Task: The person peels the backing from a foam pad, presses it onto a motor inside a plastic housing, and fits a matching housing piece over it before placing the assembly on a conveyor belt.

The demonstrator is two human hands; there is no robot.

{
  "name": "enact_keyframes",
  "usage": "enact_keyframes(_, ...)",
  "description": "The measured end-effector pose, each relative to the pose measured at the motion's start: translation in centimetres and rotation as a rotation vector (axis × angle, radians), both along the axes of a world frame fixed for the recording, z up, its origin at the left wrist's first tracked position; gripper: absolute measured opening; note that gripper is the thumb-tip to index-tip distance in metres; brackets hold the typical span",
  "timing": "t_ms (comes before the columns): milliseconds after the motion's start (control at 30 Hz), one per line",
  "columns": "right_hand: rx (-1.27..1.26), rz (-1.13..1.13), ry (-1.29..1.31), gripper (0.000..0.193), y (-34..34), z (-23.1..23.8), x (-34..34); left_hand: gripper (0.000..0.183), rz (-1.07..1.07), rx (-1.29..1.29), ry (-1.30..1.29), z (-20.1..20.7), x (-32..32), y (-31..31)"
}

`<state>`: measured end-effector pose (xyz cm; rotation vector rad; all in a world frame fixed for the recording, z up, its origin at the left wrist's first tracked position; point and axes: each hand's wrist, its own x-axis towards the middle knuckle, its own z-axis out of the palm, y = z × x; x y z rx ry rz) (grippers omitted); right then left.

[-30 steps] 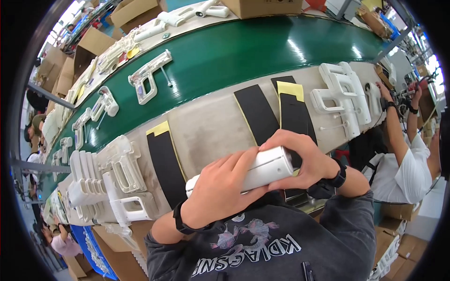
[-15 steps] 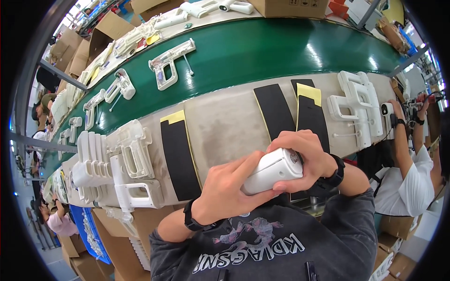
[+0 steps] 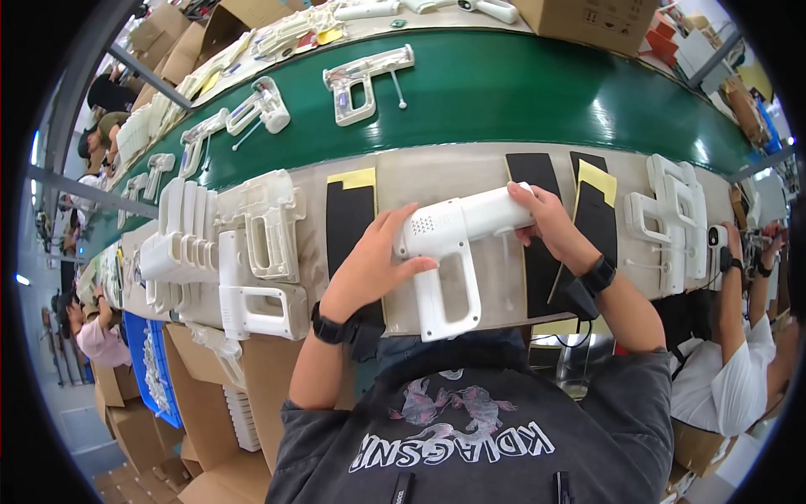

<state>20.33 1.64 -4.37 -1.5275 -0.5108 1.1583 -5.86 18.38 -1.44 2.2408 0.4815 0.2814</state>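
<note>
A white gun-shaped plastic housing [image 3: 457,225] with a loop handle is held in front of me above the near bench, its handle pointing down toward me. My left hand [image 3: 369,265] grips its left end, beside a patch of small triangular holes, with the thumb over the near face. Around the narrower right end, my right hand [image 3: 550,223] is closed, thumb on top and fingers curled beneath. A thin white rod hangs below the barrel. Black foam strips [image 3: 531,206] with yellow edging lie on the bench behind the housing.
Stacked white housing shells [image 3: 264,227] stand on the left of the bench; assembled housings [image 3: 667,214] lie at the right. Beyond runs a green conveyor belt [image 3: 504,92] carrying opened housings [image 3: 365,84]. A co-worker [image 3: 726,361] sits at right. Cardboard boxes and a blue crate [image 3: 151,370] are lower left.
The housing has turned from end-on to side-on, so its loop handle and long body show. My hands have moved apart to its two ends, and the whole view has shifted.
</note>
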Motion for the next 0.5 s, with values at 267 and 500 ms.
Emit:
enact_keyframes(267, -0.076, 0.049, -0.248, 0.049, 1.9, -1.5, -0.1, 0.069, 0.005, -0.02, 0.001, -3.5, 0.9, 2.6)
enact_keyframes(500, 0.172, 0.308, -1.318, 0.056, 0.5, 0.0, 0.6, 0.064, -0.017, 0.079, 0.029, -3.5, 1.5, 2.7)
